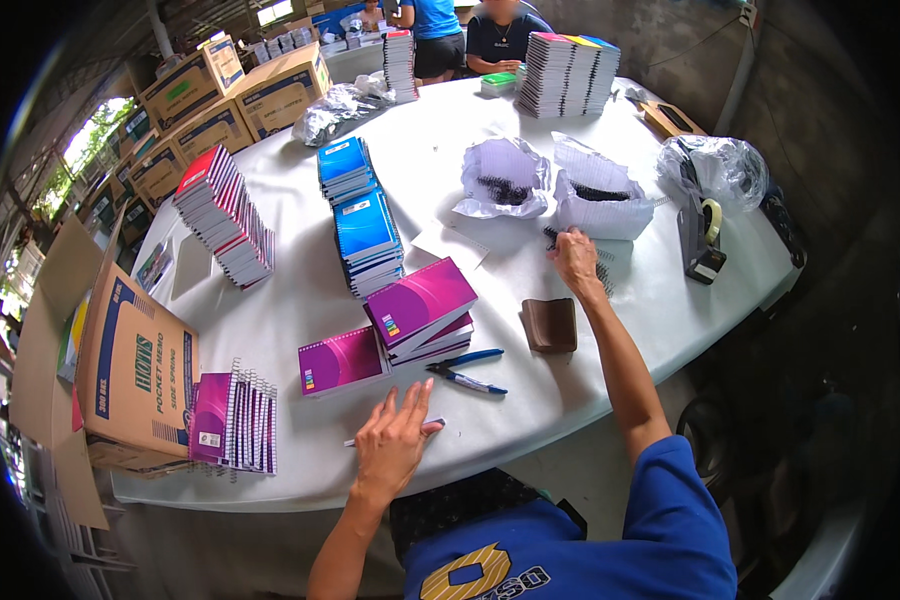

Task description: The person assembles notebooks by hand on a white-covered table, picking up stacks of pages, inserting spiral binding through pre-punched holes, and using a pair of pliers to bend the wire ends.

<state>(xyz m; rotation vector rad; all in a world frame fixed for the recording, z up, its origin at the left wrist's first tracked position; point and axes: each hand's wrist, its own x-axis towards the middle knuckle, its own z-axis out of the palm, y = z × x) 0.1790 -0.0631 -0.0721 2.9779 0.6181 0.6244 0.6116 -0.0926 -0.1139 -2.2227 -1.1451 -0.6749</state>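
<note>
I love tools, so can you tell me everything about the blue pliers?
The pliers have two blue handles, plastic- or rubber-looking, and a darker, metal-looking head. They lie on the white table, handles spread apart toward the right, head pointing left. They're just below the stacked purple notebooks, near the fingers of the left hand, which don't seem to touch them. The tips are too small to tell if they're open.

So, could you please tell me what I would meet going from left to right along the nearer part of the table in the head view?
Open cardboard box, purple spiral-bound notebooks, left hand, blue-handled pliers, right hand, black tape dispenser.
</note>
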